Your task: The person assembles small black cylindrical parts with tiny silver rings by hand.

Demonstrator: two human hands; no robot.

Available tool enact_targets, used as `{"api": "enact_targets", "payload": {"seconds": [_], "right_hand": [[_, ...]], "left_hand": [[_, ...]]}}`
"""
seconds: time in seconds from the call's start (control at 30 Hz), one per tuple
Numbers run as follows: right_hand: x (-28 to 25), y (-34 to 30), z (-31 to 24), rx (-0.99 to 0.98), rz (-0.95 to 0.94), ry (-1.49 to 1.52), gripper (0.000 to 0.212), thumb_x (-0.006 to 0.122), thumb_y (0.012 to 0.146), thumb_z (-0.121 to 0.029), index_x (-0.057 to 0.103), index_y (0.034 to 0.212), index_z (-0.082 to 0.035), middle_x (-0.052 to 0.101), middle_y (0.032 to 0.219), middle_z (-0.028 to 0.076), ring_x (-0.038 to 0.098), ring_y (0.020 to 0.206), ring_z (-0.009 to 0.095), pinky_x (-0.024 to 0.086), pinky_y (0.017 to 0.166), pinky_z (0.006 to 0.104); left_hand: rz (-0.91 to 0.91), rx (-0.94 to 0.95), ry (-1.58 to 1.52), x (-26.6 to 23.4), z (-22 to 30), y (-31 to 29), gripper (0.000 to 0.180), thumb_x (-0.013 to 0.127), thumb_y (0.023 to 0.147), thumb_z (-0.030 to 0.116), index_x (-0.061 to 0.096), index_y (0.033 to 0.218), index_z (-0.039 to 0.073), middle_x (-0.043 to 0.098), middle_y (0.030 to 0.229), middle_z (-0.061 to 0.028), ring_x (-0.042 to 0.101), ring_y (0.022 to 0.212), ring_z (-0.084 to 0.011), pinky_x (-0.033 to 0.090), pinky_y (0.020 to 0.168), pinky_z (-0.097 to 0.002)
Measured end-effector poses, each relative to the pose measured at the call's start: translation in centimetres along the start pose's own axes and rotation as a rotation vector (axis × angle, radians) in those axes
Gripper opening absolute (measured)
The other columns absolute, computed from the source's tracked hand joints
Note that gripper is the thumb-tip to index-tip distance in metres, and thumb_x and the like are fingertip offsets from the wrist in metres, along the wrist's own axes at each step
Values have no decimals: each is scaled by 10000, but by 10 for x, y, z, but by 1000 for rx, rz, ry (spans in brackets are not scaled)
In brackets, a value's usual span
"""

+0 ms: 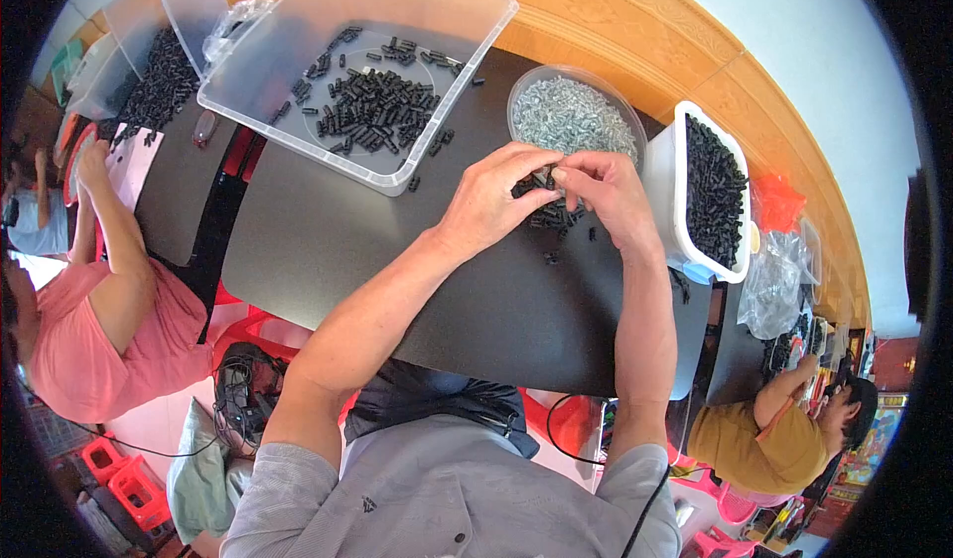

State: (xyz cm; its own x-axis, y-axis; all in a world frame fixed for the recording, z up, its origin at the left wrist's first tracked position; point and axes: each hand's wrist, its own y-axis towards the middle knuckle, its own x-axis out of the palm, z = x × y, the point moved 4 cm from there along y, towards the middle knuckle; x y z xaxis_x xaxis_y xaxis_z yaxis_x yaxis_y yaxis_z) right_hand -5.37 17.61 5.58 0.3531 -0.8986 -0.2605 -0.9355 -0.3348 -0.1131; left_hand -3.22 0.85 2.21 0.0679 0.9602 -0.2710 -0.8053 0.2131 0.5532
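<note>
My left hand (491, 201) is closed in a pinch on a small black plastic piece (545, 174), over the dark table (447, 310). Fingertip to fingertip with it, my right hand (611, 193) pinches too; what sits between its fingers is too small and covered to name. Beneath both hands lies a loose pile of similar black pieces (556, 218), partly hidden by the fingers. Just beyond the hands stands a round clear tub (512, 111) full of small shiny, silvery-clear parts (576, 111).
A large clear plastic bin (328, 156) with black pieces stands far left. To the right is a white tub (680, 201) heaped with black parts, then a clear plastic bag (772, 285). People sit at neighbouring tables, one in pink (109, 330), one in mustard (759, 444).
</note>
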Motion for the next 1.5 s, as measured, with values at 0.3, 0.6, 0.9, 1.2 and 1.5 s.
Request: {"api": "enact_targets", "payload": {"seconds": [0.3,0.6,0.9,1.2,1.5], "right_hand": [[3,2,4,39,9,-7,148,712,909,-164,755,910,-22,664,710,-2,546,606,56,375,537,221],[8,4,14,26,-18,64,212,714,919,-277,765,849,-83,615,603,-24,443,527,25,283,486,218],[6,1,10,30,-3,73,237,701,934,-276,758,861,-58,623,617,-8,465,539,40,315,494,225],[9,0,4,24,-68,183,228,673,956,-244,752,908,-35,657,679,10,562,607,72,382,567,226],[18,-4,-10,10,89,-46,109,742,878,-121,725,872,-13,673,729,21,600,654,86,442,596,241]], "left_hand": [[39,45,31,-4,-3,0,395,813,789,85,706,1164,30,717,1114,-130,708,976,-245,570,834,-336],[70,68,66,-4,3,-1,359,796,815,102,694,1151,29,733,1017,-139,729,909,-263,578,788,-345],[137,222,128,-5,9,0,324,775,815,59,638,1107,28,712,955,-147,715,840,-310,582,700,-369],[182,204,76,-10,7,0,311,809,795,71,696,1079,9,737,968,-145,736,842,-278,592,710,-349],[145,145,71,-9,-2,-5,434,789,820,82,653,1226,12,719,1126,-163,721,1012,-292,583,872,-364]]}}
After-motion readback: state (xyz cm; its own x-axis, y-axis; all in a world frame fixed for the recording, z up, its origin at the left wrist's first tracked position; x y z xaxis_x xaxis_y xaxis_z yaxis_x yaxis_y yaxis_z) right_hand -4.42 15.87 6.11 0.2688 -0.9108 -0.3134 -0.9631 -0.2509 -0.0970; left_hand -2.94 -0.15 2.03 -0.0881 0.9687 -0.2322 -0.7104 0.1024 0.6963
